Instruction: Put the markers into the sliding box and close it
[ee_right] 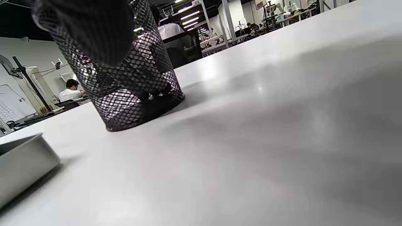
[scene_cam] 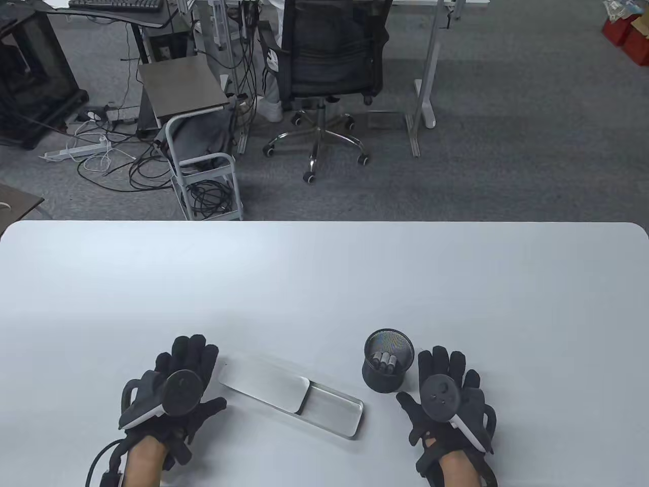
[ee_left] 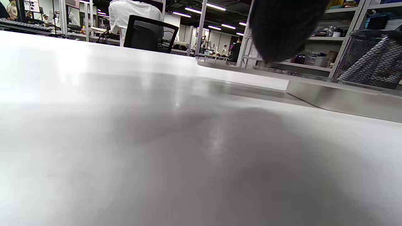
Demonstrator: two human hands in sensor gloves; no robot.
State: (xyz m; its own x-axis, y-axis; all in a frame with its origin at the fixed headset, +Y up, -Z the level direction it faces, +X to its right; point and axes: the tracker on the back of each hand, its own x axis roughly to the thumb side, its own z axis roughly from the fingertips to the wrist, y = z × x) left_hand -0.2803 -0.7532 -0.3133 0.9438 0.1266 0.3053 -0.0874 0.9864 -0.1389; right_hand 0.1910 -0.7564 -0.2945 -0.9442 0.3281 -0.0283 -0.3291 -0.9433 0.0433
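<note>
A flat metal sliding box [scene_cam: 332, 412] lies slantwise on the white table between my hands, its lid [scene_cam: 266, 381] slid toward the left so the right half is uncovered and shows nothing inside. A black mesh cup [scene_cam: 388, 361] stands just right of the box with several grey markers [scene_cam: 384, 361] upright in it. My left hand [scene_cam: 190, 357] lies flat on the table beside the lid's left end, fingers straight. My right hand [scene_cam: 446, 368] lies flat just right of the cup, holding nothing. The box [ee_left: 345, 97] and cup [ee_right: 125, 84] also show in the wrist views.
The table's far edge [scene_cam: 324, 222] runs across the middle of the table view; beyond it are an office chair [scene_cam: 324, 76], a small cart [scene_cam: 203, 152] and cables on the floor. The wide white tabletop [scene_cam: 304, 284] stretches behind the box and cup.
</note>
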